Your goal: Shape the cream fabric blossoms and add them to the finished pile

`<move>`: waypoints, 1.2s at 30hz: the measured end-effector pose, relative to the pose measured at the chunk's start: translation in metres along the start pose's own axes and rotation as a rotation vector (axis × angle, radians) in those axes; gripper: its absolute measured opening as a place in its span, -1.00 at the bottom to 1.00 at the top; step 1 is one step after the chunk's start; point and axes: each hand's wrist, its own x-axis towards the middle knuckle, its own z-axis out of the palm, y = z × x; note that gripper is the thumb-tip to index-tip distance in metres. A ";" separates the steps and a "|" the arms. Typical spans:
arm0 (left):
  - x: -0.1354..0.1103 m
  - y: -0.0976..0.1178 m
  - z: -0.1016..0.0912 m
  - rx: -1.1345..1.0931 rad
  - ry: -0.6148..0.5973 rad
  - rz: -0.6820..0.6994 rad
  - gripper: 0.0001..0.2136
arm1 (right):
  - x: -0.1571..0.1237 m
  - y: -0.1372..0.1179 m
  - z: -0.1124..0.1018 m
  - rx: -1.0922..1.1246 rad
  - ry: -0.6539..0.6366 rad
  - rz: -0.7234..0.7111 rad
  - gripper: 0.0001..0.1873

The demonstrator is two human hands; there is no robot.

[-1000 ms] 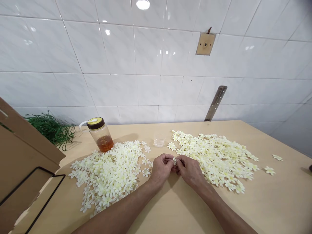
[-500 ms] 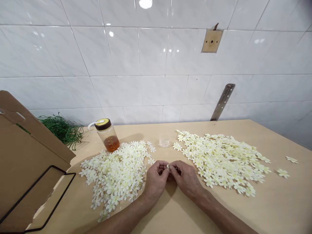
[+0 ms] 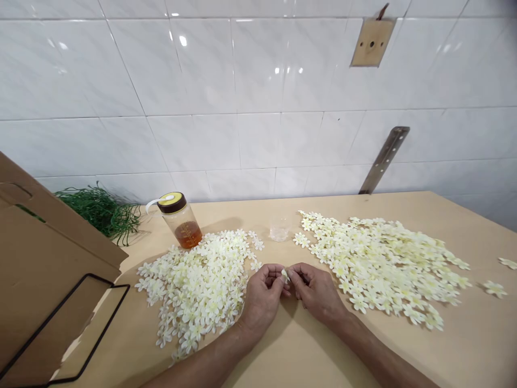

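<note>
Between the fingertips of my left hand [image 3: 264,293] and my right hand [image 3: 317,291] is a small pale artificial flower [image 3: 285,275]. Both hands are closed in a pinch on it, just above the table, and the fingers hide part of it. A heap of cream-white artificial flowers [image 3: 205,280] spreads beside my left hand and forearm. Past my right hand lies a wider pile of yellowish-white artificial flowers [image 3: 388,264]. Beyond my fingers stands a small clear cup [image 3: 279,230].
A clear bottle [image 3: 183,223] with amber liquid stands at the back left, near green stringy strands [image 3: 100,210]. A cardboard box [image 3: 48,269] and a black wire frame [image 3: 100,334] occupy the left side. A metal bracket [image 3: 383,161] leans on the tiled wall [image 3: 258,140].
More of the flower now shows between my fingertips. The fingers of both hands have shifted slightly around it. The whole view has moved a little, with the piles staying put on the table.
</note>
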 end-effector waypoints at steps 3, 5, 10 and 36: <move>-0.001 0.002 -0.001 0.027 -0.004 -0.013 -0.83 | -0.001 -0.001 -0.001 0.030 -0.016 0.009 -0.63; -0.002 0.004 -0.001 0.037 -0.008 -0.024 -0.84 | 0.000 -0.001 -0.002 0.045 -0.025 0.018 -0.62; -0.004 0.009 -0.001 0.048 -0.028 -0.022 -0.84 | 0.001 0.001 -0.004 0.115 -0.060 0.042 -0.65; 0.007 0.015 -0.007 -0.039 0.098 -0.066 -0.79 | 0.009 0.014 -0.011 0.542 -0.146 0.278 -0.62</move>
